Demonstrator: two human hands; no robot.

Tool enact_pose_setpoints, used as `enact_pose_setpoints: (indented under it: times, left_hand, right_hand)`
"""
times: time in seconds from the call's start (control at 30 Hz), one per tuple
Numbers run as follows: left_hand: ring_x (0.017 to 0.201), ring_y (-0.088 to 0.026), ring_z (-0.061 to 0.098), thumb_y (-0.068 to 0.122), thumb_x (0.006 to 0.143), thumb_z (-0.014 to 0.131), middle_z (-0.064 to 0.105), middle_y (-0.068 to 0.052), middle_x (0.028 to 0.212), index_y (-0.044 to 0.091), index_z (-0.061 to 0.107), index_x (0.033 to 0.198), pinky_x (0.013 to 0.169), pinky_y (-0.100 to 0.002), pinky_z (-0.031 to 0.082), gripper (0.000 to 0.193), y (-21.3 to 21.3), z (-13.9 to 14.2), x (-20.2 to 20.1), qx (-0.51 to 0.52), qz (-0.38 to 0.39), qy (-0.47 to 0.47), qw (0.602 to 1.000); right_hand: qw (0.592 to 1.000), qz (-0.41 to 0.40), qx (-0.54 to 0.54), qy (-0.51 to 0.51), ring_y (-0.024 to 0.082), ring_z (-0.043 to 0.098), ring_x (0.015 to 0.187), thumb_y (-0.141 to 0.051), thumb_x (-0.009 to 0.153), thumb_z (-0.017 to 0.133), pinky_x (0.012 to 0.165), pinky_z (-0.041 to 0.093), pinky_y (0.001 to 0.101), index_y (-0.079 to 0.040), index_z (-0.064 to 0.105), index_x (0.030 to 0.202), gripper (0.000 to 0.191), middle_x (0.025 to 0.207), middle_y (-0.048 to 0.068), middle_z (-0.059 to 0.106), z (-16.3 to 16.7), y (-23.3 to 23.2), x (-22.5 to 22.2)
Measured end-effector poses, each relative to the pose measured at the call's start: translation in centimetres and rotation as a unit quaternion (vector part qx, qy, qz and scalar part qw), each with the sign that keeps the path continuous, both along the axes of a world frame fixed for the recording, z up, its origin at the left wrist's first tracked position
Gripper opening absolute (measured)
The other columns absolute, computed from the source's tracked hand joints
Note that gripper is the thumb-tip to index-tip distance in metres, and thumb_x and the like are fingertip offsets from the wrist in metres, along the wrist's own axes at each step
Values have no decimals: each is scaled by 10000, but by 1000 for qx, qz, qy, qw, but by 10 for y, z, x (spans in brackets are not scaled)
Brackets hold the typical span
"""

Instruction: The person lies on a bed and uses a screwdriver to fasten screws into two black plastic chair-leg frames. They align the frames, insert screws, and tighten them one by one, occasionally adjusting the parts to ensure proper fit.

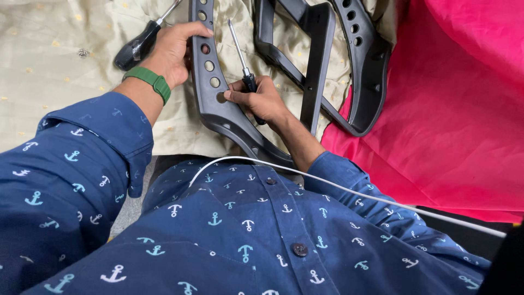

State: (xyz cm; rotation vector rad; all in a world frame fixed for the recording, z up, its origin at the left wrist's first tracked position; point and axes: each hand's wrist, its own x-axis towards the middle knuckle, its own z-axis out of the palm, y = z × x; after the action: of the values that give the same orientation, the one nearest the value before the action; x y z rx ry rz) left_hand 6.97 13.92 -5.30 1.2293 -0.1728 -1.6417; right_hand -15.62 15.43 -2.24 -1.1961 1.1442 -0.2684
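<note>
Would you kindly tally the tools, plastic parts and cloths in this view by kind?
Screwdrivers: 2, one in the right hand at, one by the left hand at
Black plastic frame parts: 2, at and
Cloths: 2, beige and pink
Total: 6

The left hand (pixel 174 52) reaches toward eleven o'clock, forearm extended, fingers curled over and gripping, wrist straight. The right hand (pixel 259 101) sits at twelve o'clock, closed in a fist, elbow bent inward.

No packages, labels, signs or screens in view
</note>
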Motion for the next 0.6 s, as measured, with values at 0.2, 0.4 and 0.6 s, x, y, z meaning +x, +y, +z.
enact_pose_setpoints:
  times: [0.2, 0.4, 0.6]
  left_hand:
    - [686, -127, 633, 110, 759, 826, 664, -22, 804, 32, 704, 910, 626, -354, 582, 209, 9, -1, -14, -45, 26, 2, 999]
    - [728, -122, 626, 103, 770, 820, 658, -15, 840, 25, 690, 979, 670, -329, 569, 258, 14, -4, -27, -36, 49, 18, 998]
    - [820, -158, 709, 138, 797, 823, 718, -48, 910, 26, 686, 995, 721, -342, 598, 265, 0, 0, -8, -75, -31, -22, 996]
  right_hand:
    - [999, 43, 0, 19, 68, 484, 441, -276, 840, 796, 423, 375, 239, 12, 804, 944, 306, 679, 0, 732, 4, -8, -9]
    - [997, 28, -41, 55, 23, 538, 503, -425, 886, 798, 459, 426, 223, -16, 821, 954, 415, 653, -30, 669, -6, -15, -6]
    - [998, 46, -19, 35, 31, 449, 467, -482, 856, 773, 432, 326, 233, -43, 831, 941, 451, 619, -56, 642, -10, -19, -16]
